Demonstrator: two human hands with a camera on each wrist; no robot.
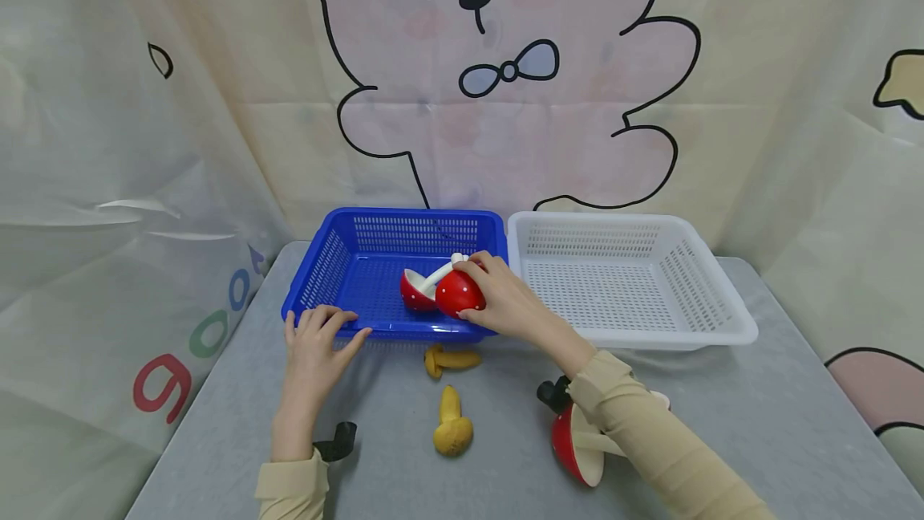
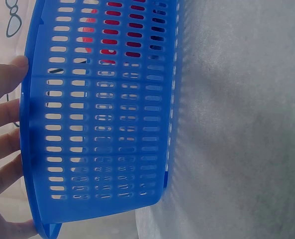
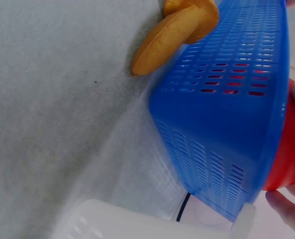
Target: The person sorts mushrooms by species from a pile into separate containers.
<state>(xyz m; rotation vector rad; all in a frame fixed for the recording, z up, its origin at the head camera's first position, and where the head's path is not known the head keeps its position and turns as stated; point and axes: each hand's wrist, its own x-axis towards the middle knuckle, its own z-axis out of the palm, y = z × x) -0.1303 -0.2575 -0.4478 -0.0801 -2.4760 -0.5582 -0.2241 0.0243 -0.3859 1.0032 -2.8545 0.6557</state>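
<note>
My right hand grips a red toy mushroom with white dots, over the right part of the blue basket. In the right wrist view its red cap shows past the basket's rim, between thumb and fingers. Another red mushroom, white inside its cap, lies in the basket just left of the held one. On the basket's front left rim rests my left hand, fingers spread. The left wrist view shows those fingers along the rim, with red visible through the basket's slots.
A white basket stands right of the blue one. Two yellow mushrooms, one sideways and one pointing away, lie on the grey table in front. Another red mushroom is partly under my right forearm. A patterned curtain hangs behind.
</note>
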